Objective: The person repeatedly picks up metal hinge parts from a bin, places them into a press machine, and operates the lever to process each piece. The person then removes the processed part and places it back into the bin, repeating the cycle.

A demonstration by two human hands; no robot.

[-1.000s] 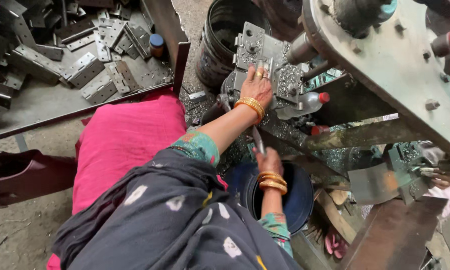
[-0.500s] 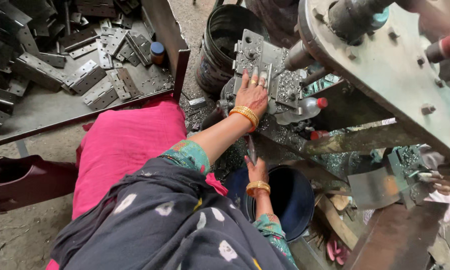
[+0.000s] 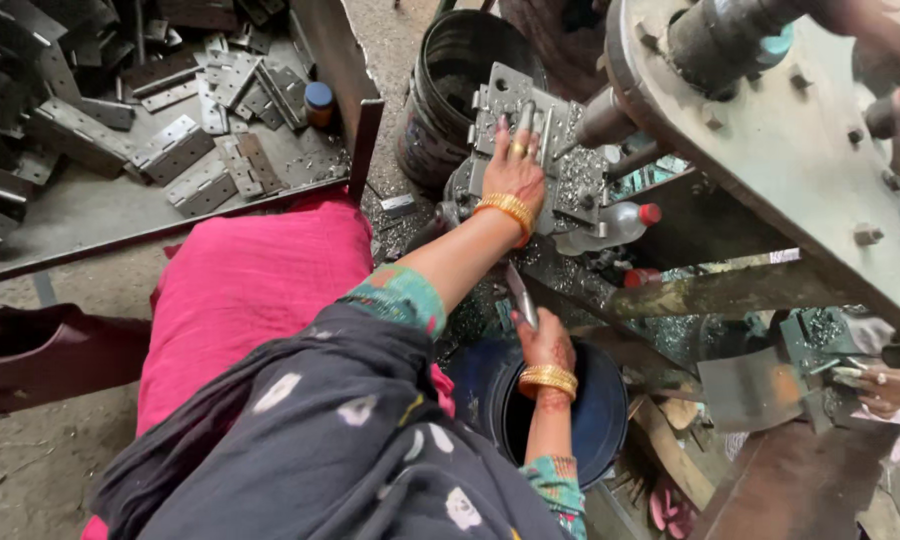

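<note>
- Left hand (image 3: 516, 172), fingers spread, presses flat on grey stamped metal plates (image 3: 510, 100) on the far press bed.
- Right hand (image 3: 545, 340) pinches a thin metal strip (image 3: 521, 296) above the near dark blue bucket (image 3: 490, 390).
- Judged step: feeding; next needs careful alignment.

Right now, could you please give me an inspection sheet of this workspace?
Surface: grey metal press bed, strewn with small metal chips.
Job's things: perforated grey metal plate under the left hand; thin grey metal strip in the right hand.
Clutter: clear plastic bottle with red cap; pile of grey metal hinge plates on a tray.
Fingers: left lie flat on the plate; right closed round the strip.
Cables: nothing seen.
Surroundings: black metal bucket, blue bucket, another person's hand.
</note>
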